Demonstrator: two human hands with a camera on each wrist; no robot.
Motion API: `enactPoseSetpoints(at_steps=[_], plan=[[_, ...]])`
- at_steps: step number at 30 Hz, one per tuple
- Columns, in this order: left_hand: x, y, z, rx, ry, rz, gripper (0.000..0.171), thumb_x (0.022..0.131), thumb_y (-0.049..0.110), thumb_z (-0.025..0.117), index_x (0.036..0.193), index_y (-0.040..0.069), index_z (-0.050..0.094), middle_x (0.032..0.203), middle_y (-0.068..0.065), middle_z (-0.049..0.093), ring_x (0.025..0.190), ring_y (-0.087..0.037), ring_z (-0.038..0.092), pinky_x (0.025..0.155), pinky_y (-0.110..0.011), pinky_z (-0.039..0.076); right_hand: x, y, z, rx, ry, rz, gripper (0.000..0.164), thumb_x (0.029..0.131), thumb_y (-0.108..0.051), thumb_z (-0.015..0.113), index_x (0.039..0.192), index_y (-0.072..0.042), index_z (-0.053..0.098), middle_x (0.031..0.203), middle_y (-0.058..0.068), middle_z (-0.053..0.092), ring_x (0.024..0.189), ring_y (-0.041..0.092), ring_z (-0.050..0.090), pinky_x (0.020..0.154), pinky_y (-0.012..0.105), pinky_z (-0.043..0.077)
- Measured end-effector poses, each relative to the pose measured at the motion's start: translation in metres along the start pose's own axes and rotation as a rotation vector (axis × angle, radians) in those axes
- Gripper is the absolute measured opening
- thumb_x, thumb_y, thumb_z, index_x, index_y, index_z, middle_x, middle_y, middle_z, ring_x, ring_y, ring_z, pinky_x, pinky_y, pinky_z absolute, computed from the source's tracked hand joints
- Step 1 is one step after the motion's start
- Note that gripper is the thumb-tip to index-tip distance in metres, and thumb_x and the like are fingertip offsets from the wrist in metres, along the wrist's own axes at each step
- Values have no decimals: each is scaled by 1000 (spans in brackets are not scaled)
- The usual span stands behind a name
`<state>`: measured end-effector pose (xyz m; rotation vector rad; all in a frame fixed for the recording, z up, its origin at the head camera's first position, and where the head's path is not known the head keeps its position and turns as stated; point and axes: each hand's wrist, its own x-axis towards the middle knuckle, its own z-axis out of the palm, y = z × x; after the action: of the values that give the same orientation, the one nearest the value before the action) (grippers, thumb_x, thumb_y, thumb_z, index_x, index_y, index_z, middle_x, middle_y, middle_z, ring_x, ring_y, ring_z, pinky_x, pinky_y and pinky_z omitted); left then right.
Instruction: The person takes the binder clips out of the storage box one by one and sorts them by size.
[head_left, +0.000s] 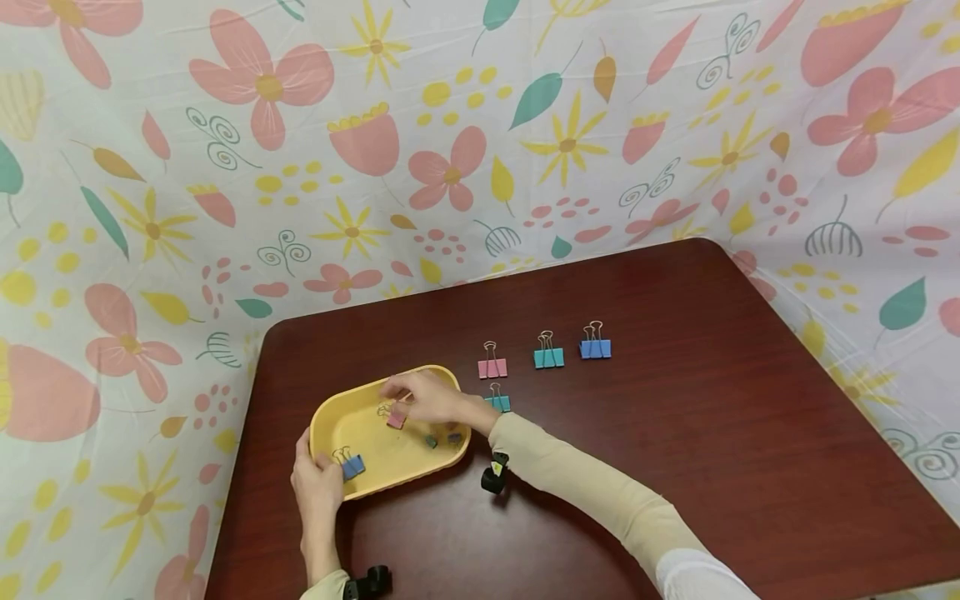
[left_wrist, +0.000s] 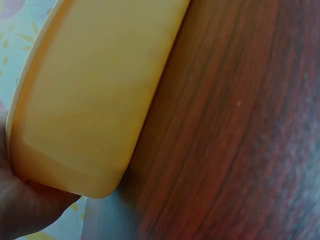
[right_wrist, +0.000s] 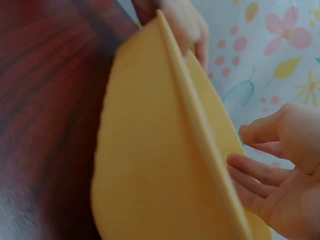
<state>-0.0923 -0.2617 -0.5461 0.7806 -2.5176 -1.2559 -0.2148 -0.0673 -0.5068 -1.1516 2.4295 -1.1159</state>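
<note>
A yellow tray [head_left: 378,379] sits at the table's near left. My left hand [head_left: 318,483] grips its near-left rim, thumb inside by a blue binder clip [head_left: 350,464]; the left wrist view shows the tray's outer wall [left_wrist: 90,95] against my palm [left_wrist: 22,210]. My right hand [head_left: 422,398] hovers over the tray with its fingers [right_wrist: 252,167] loosely spread and nothing between them. A pink clip [head_left: 396,419] lies just under those fingertips. Two small dark clips [head_left: 442,438] rest at the tray's right end. In the right wrist view the tray's rim [right_wrist: 195,125] runs past my left hand [right_wrist: 187,25].
On the dark wooden table [head_left: 712,433] stand a pink clip [head_left: 492,365], a teal clip [head_left: 548,355] and a blue clip [head_left: 595,345] in a row. Another teal clip [head_left: 498,402] sits beside my right wrist. Floral cloth [head_left: 450,150] hangs behind and to both sides.
</note>
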Motion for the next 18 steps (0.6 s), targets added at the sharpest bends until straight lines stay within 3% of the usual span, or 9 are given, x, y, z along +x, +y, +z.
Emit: enactPoseSetpoints(at_steps=[6, 13, 18], plan=[[1, 1, 0, 5, 5, 3, 49, 94, 7, 30, 142, 16, 32, 110, -21, 56, 84, -31, 54, 71, -41, 43, 2, -5, 16, -109, -29, -40, 28, 85, -17, 61, 113, -13, 63, 85, 0, 63, 72, 5, 53, 71, 15, 40], [1, 1, 0, 4, 10, 17, 49, 94, 7, 30, 142, 15, 33, 108, -21, 57, 83, -30, 55, 70, -40, 43, 4, -6, 31, -159, -37, -31, 23, 84, -15, 63, 107, -15, 66, 87, 1, 60, 86, 10, 52, 71, 16, 38], [1, -1, -1, 14, 7, 14, 49, 93, 6, 30, 141, 15, 34, 104, -21, 58, 80, -30, 55, 68, -37, 42, 5, -3, 40, -251, -27, -44, 23, 83, -12, 62, 106, -16, 66, 85, -4, 57, 82, 5, 49, 70, 14, 39]])
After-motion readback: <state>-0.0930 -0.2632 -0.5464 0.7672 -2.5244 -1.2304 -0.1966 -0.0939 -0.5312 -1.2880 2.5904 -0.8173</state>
